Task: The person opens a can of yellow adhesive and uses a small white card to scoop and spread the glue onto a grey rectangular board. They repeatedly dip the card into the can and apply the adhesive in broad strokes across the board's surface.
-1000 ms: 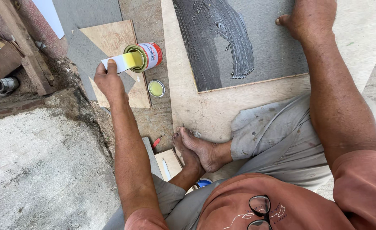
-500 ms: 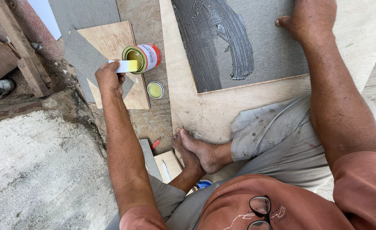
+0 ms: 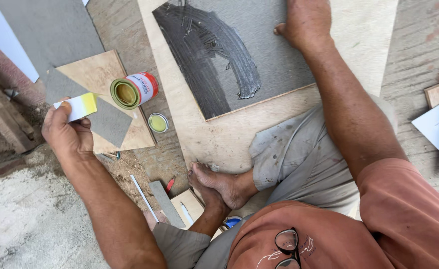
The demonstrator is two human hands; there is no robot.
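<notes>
My left hand [image 3: 67, 132] grips a small white spreader [image 3: 77, 106] whose tip is coated in yellow glue. It is held just left of an open glue can [image 3: 135, 89] with a red and white label, lying on its side on a small wooden board [image 3: 95, 69]. The can's lid [image 3: 158, 122], yellow inside, lies on the floor beside it. My right hand [image 3: 304, 22] presses flat on a grey sheet [image 3: 279, 65] with a dark smear of adhesive [image 3: 209, 60]; its fingertips are cut off by the frame's top edge.
The grey sheet lies on a pale plywood panel [image 3: 219, 134]. My bare feet [image 3: 219, 182] are tucked under me, with small wood offcuts and a red pencil [image 3: 170, 185] beside them. Rough concrete [image 3: 25, 219] is at lower left, white sheets [image 3: 436, 124] at right.
My left hand has drawn the spreader back from the mouth of the can, down and to the left, its tip now yellow. My right hand has stayed on the grey sheet.
</notes>
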